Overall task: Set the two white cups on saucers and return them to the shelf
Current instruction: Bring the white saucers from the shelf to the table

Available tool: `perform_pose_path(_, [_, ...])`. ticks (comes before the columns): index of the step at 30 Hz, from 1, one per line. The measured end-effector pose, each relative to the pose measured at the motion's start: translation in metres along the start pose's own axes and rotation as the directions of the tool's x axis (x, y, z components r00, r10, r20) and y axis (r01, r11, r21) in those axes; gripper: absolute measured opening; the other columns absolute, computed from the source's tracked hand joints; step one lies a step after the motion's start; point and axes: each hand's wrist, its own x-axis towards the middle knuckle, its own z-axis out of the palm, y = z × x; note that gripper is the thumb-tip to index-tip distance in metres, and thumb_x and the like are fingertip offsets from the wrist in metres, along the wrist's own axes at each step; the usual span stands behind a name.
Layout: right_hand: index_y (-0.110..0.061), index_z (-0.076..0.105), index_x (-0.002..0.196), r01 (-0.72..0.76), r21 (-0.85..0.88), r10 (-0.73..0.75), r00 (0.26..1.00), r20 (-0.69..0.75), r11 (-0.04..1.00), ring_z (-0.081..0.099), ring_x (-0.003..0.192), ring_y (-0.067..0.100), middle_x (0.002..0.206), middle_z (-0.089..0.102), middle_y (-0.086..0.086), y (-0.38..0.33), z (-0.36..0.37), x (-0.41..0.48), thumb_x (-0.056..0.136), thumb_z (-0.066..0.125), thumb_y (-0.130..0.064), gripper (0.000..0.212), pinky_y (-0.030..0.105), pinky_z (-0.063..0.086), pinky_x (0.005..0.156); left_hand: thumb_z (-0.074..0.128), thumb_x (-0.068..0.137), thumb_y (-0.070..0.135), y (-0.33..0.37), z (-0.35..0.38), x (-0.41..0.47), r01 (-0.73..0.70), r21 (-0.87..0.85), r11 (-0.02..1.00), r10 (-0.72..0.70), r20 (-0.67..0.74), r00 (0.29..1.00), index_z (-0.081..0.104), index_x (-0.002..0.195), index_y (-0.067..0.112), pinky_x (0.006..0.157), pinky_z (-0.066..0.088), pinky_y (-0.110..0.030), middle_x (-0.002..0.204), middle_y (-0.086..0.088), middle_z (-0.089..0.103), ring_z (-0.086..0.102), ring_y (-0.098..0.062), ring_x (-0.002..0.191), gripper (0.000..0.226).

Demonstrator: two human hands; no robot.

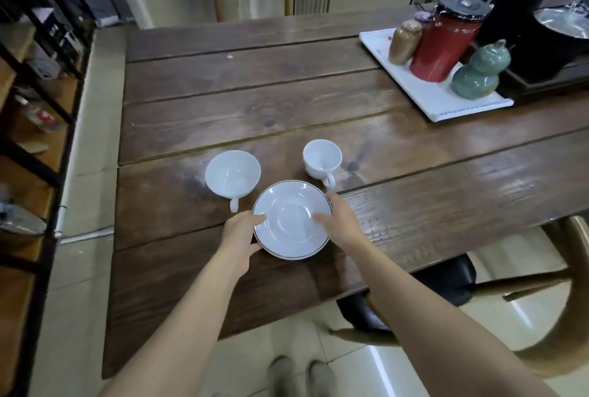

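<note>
I see both hands gripping one white saucer [291, 221] near the table's [255, 84] near edge: my left hand [239, 231] closes on its left rim, thumb on top, and my right hand [341, 221] pinches the right rim. Just beyond it stand the wide cup [232, 173] on the left and the smaller cup [322, 157] on the right, both upright and empty.

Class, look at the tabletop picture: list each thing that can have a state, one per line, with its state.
Wide cup: upright, empty, on the bare table, not on a saucer.
Small cup: upright, empty, on the table.
Saucer: empty, held at its rim by both hands.
Left hand: gripping the saucer's left edge.
Right hand: gripping the saucer's right edge.
Red canister: lid on, standing on the white tray.
</note>
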Motion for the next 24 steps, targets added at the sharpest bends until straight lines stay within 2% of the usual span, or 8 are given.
perform_pose_path(4, [-0.008, 0.055, 0.123, 0.021, -0.024, -0.021, 1.0, 0.001, 1.0, 0.054, 0.098, 0.018, 0.116, 0.063, 0.008, 0.0, 0.001, 0.006, 0.086, 0.059, -0.008, 0.036, 0.026, 0.038, 0.079, 0.052, 0.092, 0.005, 0.004, -0.003, 0.003, -0.01, -0.018, 1.0, 0.011, 0.006, 1.0, 0.053, 0.074, 0.017, 0.093, 0.041, -0.034, 0.098, -0.001, 0.057, 0.049, -0.019, 0.103, 0.022])
perform_pose_path(6, [-0.009, 0.054, 0.123, 0.024, -0.038, -0.024, 1.0, 0.003, 0.999, 0.052, 0.096, 0.015, 0.112, 0.061, 0.003, 0.001, 0.003, 0.006, 0.087, 0.058, -0.008, 0.037, 0.025, 0.037, 0.079, 0.053, 0.091, 0.005, 0.004, -0.005, 0.009, -0.02, 0.0, 1.0, 0.02, -0.009, 1.0, 0.056, 0.079, 0.014, 0.093, 0.037, -0.028, 0.103, -0.001, 0.056, 0.047, -0.018, 0.104, 0.016])
perform_pose_path(8, [-0.009, 0.055, 0.122, 0.031, -0.06, -0.032, 0.999, -0.014, 0.998, 0.056, 0.099, 0.018, 0.114, 0.062, 0.004, 0.002, 0.006, 0.008, 0.085, 0.058, -0.01, 0.037, 0.028, 0.041, 0.08, 0.055, 0.09, 0.008, 0.006, -0.005, 0.012, -0.049, 0.06, 0.997, 0.051, -0.034, 0.998, 0.062, 0.098, 0.006, 0.089, 0.035, -0.028, 0.11, -0.003, 0.057, 0.047, -0.018, 0.106, 0.01])
perform_pose_path(11, [-0.01, 0.05, 0.127, -0.002, -0.146, -0.004, 0.999, -0.043, 0.989, 0.055, 0.11, 0.027, 0.126, 0.048, 0.008, 0.003, 0.011, 0.009, 0.085, 0.058, -0.018, 0.043, 0.035, 0.043, 0.089, 0.056, 0.089, 0.009, 0.006, -0.001, 0.013, -0.102, 0.22, 0.97, 0.116, -0.051, 0.992, 0.063, 0.102, 0.007, 0.084, 0.035, -0.028, 0.091, 0.003, 0.057, 0.047, -0.018, 0.098, 0.015])
perform_pose_path(14, [-0.009, 0.04, 0.134, -0.021, -0.22, 0.001, 0.996, -0.092, 0.975, 0.051, 0.116, 0.028, 0.136, 0.036, 0.009, 0.003, 0.015, 0.009, 0.086, 0.06, -0.022, 0.054, 0.039, 0.042, 0.094, 0.059, 0.086, 0.014, -0.001, 0.001, 0.019, -0.154, 0.507, 0.848, 0.223, -0.079, 0.972, 0.058, 0.111, 0.011, 0.09, 0.043, -0.034, 0.106, -0.004, 0.055, 0.051, -0.025, 0.105, 0.026])
perform_pose_path(17, [-0.007, 0.045, 0.125, -0.021, -0.243, -0.02, 0.987, -0.162, 0.97, 0.053, 0.111, 0.027, 0.132, 0.04, 0.01, 0.005, 0.019, 0.007, 0.084, 0.062, -0.024, 0.047, 0.044, 0.046, 0.094, 0.057, 0.086, 0.019, -0.007, 0.001, 0.021, -0.142, 0.712, 0.688, 0.3, -0.101, 0.949, 0.051, 0.1, 0.011, 0.09, 0.045, -0.038, 0.119, -0.011, 0.049, 0.05, -0.029, 0.108, 0.018])
perform_pose_path(20, [-0.003, 0.05, 0.115, -0.068, -0.245, 0.015, 0.977, -0.214, 0.967, 0.053, 0.107, 0.028, 0.123, 0.043, 0.011, 0.005, 0.02, 0.009, 0.083, 0.064, -0.024, 0.041, 0.044, 0.046, 0.094, 0.053, 0.088, 0.015, -0.01, 0.002, 0.02, -0.166, 0.737, 0.656, 0.305, -0.058, 0.951, 0.044, 0.098, 0.009, 0.07, 0.04, -0.033, 0.11, -0.014, 0.058, 0.053, -0.026, 0.091, 0.016])
perform_pose_path(24, [0.002, 0.055, 0.105, -0.16, -0.194, 0.108, 0.961, -0.253, 0.968, 0.047, 0.111, 0.029, 0.119, 0.046, 0.015, 0.004, 0.021, 0.017, 0.078, 0.065, -0.022, 0.037, 0.044, 0.041, 0.099, 0.051, 0.09, 0.018, -0.007, 0.003, 0.019, -0.125, 0.712, 0.691, 0.25, -0.073, 0.966, 0.044, 0.115, 0.001, 0.071, 0.04, -0.033, 0.11, -0.013, 0.058, 0.056, -0.032, 0.099, 0.031])
